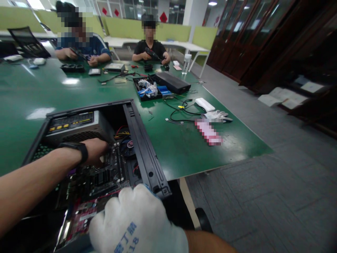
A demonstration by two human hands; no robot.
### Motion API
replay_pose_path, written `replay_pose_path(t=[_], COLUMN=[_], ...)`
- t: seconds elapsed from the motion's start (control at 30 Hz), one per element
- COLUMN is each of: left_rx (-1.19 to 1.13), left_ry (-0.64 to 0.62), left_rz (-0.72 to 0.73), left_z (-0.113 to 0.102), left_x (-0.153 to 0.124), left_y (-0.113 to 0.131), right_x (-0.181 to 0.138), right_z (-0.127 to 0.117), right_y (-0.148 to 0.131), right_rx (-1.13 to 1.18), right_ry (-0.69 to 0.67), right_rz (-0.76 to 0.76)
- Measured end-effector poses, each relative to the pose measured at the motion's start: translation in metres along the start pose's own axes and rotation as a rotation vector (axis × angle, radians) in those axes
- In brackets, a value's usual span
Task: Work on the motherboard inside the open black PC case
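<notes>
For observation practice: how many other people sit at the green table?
2: person in a blue shirt, far left; person in a black shirt, far centre. Others may be hidden.

The tabletop (184, 151) is finished in glossy green; the computer case (139, 140) on it seems matt black metal; the glove (137, 221) at the case is knitted from white cloth.

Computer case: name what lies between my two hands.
Head view: the motherboard lies between the left hand and the gloved right hand, inside the open computer case.
</notes>
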State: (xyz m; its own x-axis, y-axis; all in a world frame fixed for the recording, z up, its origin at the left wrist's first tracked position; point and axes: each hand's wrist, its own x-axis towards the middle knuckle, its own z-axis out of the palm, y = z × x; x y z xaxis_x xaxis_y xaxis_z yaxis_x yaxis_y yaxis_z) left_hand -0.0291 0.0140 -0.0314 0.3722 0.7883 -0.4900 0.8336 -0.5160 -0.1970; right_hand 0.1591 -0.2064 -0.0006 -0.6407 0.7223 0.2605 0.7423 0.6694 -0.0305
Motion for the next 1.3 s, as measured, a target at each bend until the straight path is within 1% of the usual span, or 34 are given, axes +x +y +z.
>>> replay_pose_path(t=[0.1,0.17,0.23,0.33,0.5,0.67,0.77,0.97,1.1,1.17,1.3], left_rx=[0.028,0.057,0.094,0.129,0.060,0.025,-0.009,-0.050,-0.099,-0.110,-0.129], left_ry=[-0.052,-0.089,-0.093,-0.100,-0.141,-0.102,-0.063,-0.077,-0.069,-0.045,-0.031], left_rz=[0.016,0.002,-0.009,0.023,-0.066,-0.073,-0.093,-0.098,-0.103,-0.109,-0.123], left_z=[-0.011,-0.019,-0.026,-0.034,-0.042,-0.049,-0.052,-0.056,-0.053,-0.051,-0.047], left_x=[-0.005,-0.010,-0.015,-0.018,-0.022,-0.031,-0.034,-0.036,-0.034,-0.032,-0.028], left_y=[0.009,0.015,0.020,0.025,0.027,0.032,0.034,0.037,0.037,0.036,0.034], right_x=[-0.003,-0.005,-0.008,-0.010,-0.008,-0.009,-0.010,-0.009,-0.010,-0.010,-0.012], right_z=[-0.009,-0.016,-0.023,-0.027,-0.025,-0.025,-0.025,-0.026,-0.025,-0.024,-0.022], right_y=[0.005,0.007,0.008,0.007,0.008,0.006,0.004,0.003,-0.001,-0.004,-0.011], right_rx=[0.026,0.049,0.048,0.030,-0.021,-0.079,-0.089,-0.098,-0.102,-0.106,-0.135], right_ry=[0.122,0.154,0.140,0.128,0.103,0.081,0.086,0.071,0.052,0.041,0.055], right_rz=[-0.018,-0.004,0.034,0.082,0.115,0.133,0.141,0.153,0.198,0.231,0.287])
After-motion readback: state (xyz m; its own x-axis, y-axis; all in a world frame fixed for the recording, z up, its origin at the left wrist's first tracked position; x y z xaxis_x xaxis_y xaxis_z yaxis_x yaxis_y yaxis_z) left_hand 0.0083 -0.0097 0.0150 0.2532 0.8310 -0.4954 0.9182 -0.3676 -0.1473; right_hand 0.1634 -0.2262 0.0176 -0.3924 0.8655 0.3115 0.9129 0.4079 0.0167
